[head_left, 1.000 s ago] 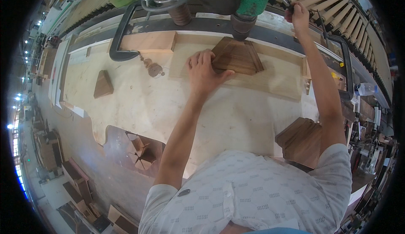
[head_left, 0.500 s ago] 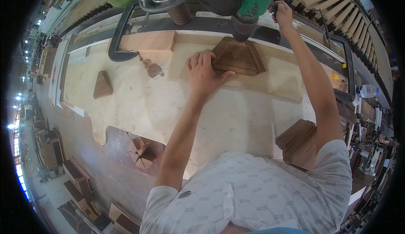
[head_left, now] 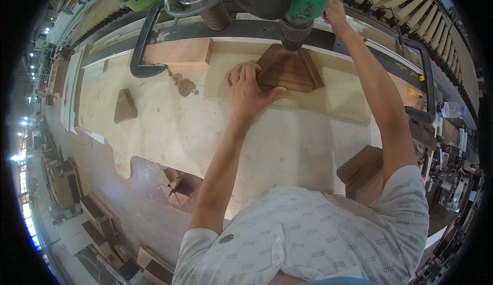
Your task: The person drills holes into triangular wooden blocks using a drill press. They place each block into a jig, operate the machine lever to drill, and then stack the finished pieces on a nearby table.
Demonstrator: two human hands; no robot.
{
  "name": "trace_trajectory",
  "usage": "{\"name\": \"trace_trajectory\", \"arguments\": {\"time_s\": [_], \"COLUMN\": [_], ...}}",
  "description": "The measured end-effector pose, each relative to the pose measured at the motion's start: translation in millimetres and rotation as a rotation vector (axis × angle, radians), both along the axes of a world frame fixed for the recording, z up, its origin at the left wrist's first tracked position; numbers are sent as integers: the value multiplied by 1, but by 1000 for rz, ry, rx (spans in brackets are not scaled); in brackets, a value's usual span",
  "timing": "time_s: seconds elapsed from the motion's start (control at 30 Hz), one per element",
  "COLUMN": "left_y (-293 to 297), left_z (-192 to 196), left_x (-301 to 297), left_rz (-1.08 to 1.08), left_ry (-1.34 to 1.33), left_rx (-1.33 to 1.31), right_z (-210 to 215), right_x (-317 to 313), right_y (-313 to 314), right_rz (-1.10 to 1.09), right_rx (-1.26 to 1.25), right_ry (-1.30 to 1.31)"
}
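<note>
My left hand (head_left: 247, 89) grips a dark brown, wedge-shaped wooden piece (head_left: 290, 71), fingers at its left edge and thumb along its near edge. The piece lies on a pale board (head_left: 339, 97), beneath the chuck (head_left: 295, 34) of a green drill press (head_left: 312, 5). Whether a bit touches the wood cannot be seen. Farther back on the right, my right hand (head_left: 335, 15) is closed at the side of the press head, around a handle that is mostly hidden now; its dark knob shows in the earlier picture.
A C-clamp (head_left: 137, 53) holds at the left beside a light wood block (head_left: 179, 52); another clamp (head_left: 427, 79) stands right. A small wooden wedge (head_left: 125, 106) lies left. Stacked brown pieces (head_left: 362, 172) sit near my right elbow. More wood pieces (head_left: 177, 187) lie below the table's cut-out edge.
My right hand has shifted slightly back and left, and the handle's knob has gone out of sight behind the press head. The left hand and the wooden piece stay in place.
</note>
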State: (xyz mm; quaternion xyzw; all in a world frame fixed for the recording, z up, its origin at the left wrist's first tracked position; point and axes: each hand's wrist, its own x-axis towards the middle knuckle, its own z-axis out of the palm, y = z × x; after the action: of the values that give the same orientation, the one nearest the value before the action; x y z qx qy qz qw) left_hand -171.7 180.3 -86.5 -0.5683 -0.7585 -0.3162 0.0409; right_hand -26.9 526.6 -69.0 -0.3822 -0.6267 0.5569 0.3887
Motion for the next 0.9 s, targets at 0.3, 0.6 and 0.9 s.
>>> {"name": "trace_trajectory", "arguments": {"time_s": [0.3, 0.6, 0.9], "left_y": [1, -1, -2], "left_z": [4, 8, 11], "left_x": [1, 3, 3], "left_rz": [-19, -39, -58], "left_ry": [2, -10, 21], "left_rx": [-2, -8, -8], "right_z": [-22, -24, -21], "right_x": [-36, -38, -39], "right_y": [5, -9, 1], "right_rz": [-75, -49, -36], "right_rx": [65, 470, -50], "right_ry": [86, -22, 197]}}
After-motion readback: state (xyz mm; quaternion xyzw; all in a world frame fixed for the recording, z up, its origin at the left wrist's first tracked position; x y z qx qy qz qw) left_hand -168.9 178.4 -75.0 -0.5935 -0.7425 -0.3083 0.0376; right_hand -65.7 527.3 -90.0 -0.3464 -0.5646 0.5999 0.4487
